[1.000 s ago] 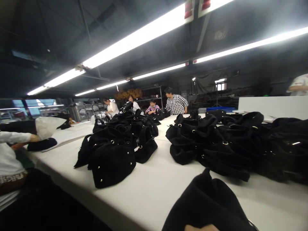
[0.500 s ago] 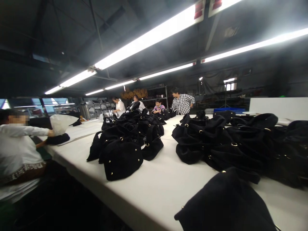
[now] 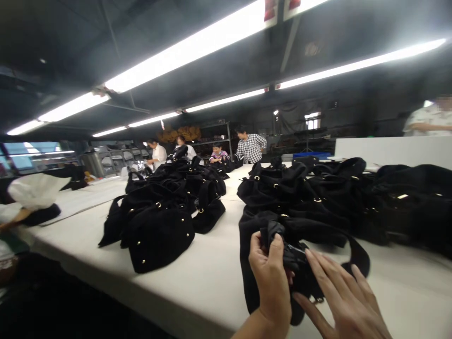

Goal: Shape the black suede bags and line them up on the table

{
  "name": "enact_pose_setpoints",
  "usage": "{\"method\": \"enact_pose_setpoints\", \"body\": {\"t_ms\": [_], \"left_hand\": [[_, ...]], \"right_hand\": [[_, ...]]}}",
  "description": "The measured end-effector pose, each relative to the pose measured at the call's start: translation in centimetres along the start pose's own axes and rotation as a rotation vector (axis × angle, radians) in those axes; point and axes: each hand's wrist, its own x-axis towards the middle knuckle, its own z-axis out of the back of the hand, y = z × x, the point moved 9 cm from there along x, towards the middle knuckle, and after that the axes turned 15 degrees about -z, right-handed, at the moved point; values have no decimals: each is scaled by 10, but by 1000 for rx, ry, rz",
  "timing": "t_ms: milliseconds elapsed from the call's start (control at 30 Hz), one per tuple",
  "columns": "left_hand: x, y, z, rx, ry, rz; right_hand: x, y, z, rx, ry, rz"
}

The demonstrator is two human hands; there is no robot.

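Note:
Close in front of me, a black fabric bag (image 3: 254, 223) with a strap stands at the table's near side. My left hand (image 3: 270, 280) grips bunched dark cloth at its opening, thumb on top. My right hand (image 3: 348, 296) reaches over the bag's right side with fingers stretched and thumb apart. Its fingertips touch or nearly touch the dark cloth at the opening. Between the hands, part of the bag's inside is in shadow.
On the white-covered table (image 3: 215, 278) lie a left heap of black bags (image 3: 158, 235) and a right heap (image 3: 328, 202), with gold-coloured fittings. Co-workers stand around the far side, one in a checked shirt (image 3: 251, 148). White plastic (image 3: 35, 190) is at the left edge.
Both my hands have come into view, the left gripping the bag at the near right. That bag now stands farther back and more upright. The view has swung right.

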Motion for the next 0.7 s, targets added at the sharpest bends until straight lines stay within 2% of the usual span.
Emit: {"method": "enact_pose_setpoints", "body": {"t_ms": [100, 167, 233, 300, 333, 400, 433, 467, 533, 600, 633, 700], "left_hand": [[-6, -3, -7, -15, -62, -74], [2, 5, -13, -25, -61, -139], [16, 29, -27, -12, 73, -139], [24, 69, -41, 80, 333, -41], [24, 91, -41, 178, 447, 19], [24, 121, -21, 378, 506, 48], [23, 125, -10, 454, 522, -5], [21, 122, -2, 554, 535, -138], [9, 101, 4, 746, 577, -506], [-8, 88, -2, 887, 682, -831], [-14, 90, -8, 918, 776, -929], [-15, 111, -21, 993, 985, -985]], "right_hand": [[25, 0, 8, 13, 59, -134], [39, -6, 0, 24, 92, -193], [44, -28, -25, 0, 142, -255], [37, -66, -60, -61, 241, -359], [28, -87, -79, -90, 315, -416], [8, -116, -108, -115, 427, -469], [-1, -123, -116, -115, 451, -463], [-9, -125, -120, -117, 453, -441], [-18, -116, -120, -131, 430, -368], [-20, -102, -124, -153, 433, -289], [-18, -94, -130, -146, 445, -224], [-11, -99, -152, -194, 512, -216]]}}
